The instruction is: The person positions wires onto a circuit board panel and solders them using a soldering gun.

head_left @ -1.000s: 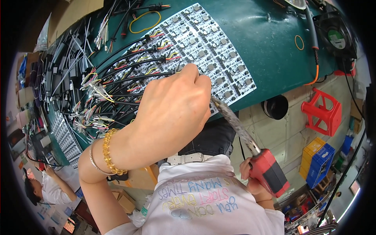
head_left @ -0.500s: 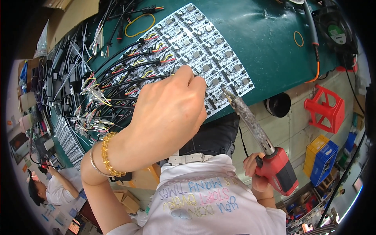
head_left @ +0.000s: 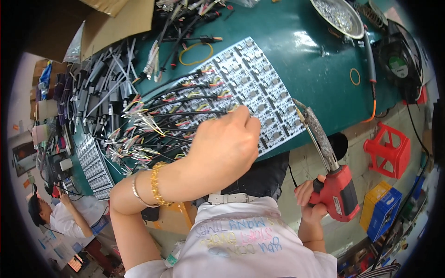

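Note:
My left hand [head_left: 227, 143], wearing a yellow beaded bracelet, reaches over a white panel of circuit boards [head_left: 259, 78]. Its thumb and fingers are pinched together at the wired end of a black cable [head_left: 197, 114]; the fingertips are partly hidden by the hand. Several similar cables lie across the panel's left part, with red, yellow and white wire ends on the boards. My right hand [head_left: 309, 200] grips the red and black handle of a soldering gun [head_left: 340, 194]. The gun's stained metal barrel points up, and its tip is near the panel's right edge.
On the green table [head_left: 320, 69] lie a heap of black cables [head_left: 99, 92], yellow rubber bands, and a second board panel [head_left: 95, 162]. A metal bowl [head_left: 340, 18] and a soldering iron [head_left: 368, 55] are at the far right. A red stool [head_left: 389, 150] and crates stand beside. Another person [head_left: 65, 213] works at left.
The whole view has shifted, so the table sits lower and further right in it. The soldering gun's tip is now further from my left hand, by the panel's right edge. My left hand stays pinched.

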The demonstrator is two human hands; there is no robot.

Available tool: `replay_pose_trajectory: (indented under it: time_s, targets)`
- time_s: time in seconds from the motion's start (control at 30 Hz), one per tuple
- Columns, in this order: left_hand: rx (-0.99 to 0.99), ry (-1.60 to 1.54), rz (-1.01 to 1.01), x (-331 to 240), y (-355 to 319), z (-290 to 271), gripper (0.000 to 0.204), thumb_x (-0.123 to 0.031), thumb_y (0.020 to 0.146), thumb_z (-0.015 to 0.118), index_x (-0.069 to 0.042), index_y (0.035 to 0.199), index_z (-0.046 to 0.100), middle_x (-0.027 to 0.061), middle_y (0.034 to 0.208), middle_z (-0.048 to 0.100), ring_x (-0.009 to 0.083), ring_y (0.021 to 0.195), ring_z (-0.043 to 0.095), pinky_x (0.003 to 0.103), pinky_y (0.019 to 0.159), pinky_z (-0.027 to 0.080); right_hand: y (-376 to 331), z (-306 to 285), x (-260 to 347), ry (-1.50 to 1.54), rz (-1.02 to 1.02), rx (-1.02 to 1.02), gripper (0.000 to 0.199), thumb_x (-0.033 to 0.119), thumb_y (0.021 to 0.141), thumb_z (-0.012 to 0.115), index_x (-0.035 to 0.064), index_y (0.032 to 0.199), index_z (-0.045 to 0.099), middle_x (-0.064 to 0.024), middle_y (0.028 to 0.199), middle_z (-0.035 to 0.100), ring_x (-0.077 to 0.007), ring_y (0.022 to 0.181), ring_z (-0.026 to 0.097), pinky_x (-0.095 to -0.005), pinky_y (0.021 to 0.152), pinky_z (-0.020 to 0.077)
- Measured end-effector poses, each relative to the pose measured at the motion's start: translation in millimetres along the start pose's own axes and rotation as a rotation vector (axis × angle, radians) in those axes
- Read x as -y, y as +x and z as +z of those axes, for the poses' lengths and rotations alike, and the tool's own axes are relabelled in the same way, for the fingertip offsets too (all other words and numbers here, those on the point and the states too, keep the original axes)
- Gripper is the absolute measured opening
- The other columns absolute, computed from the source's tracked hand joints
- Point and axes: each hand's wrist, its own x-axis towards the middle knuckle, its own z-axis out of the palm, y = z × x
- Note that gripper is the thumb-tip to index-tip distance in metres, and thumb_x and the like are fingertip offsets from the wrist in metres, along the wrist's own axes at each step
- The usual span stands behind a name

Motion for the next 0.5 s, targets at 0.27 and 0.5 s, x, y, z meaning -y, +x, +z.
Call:
replay_pose_trajectory:
  time_s: [0.27, 0.5]
  targets:
    - [-0.411, 0.38, -0.046, 46.7, 30.0, -53.1, 0.019, -0.01, 0.075, 0.069, -0.006, 0.093, 0.062, 0.0083, 0.091, 0.056, 0.0275, 0.085, 0.054, 0.039, 0.074, 0.045, 0.2, 1.7, -3.8, -0.029, -0.041, -0.046, 0.089, 0.068, 0.077, 0.055, 0.002, 0.134, 0.037, 0.0034, 0.053, 0.041, -0.0101, 0.046, 0.042, -0.0255, 0.05, 0.0391]
    - [-0.422, 0.544, 0.127, 111.4, 76.0, -48.3, 0.009, -0.012, 0.076, 0.066, -0.007, 0.082, 0.06, 0.0089, 0.084, 0.055, 0.0266, 0.084, 0.053, 0.039, 0.073, 0.041, 6.2, 5.4, -9.2, -0.037, -0.065, -0.023, 0.086, 0.067, 0.079, 0.054, 0.0009, 0.132, 0.038, 0.0027, 0.053, 0.041, -0.0102, 0.045, 0.042, -0.0255, 0.049, 0.0394]
